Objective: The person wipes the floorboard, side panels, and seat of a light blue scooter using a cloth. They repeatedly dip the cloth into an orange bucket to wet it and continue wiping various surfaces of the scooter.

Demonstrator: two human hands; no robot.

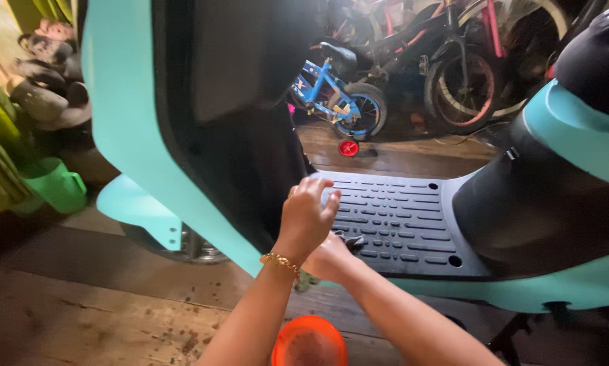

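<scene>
Wooden floor [81,318], bikes [338,95] behind, teal scooter's grey ribbed footboard [399,217], left hand [308,217] resting curled on it, right hand [328,257] gripping a dark cloth [350,239] (partly hidden), orange bowl [309,342] below.

The scooter [125,115] is pale turquoise with black inner panels, and its footboard [399,217] is dark grey, ribbed with rows of short raised slots. A gold bracelet [279,261] circles the left wrist. Near, a bowl [309,342] shows bright orange. Far off stands a blue bicycle [335,98] with a red training wheel [348,148]; at left, a green watering can [55,184].
</scene>
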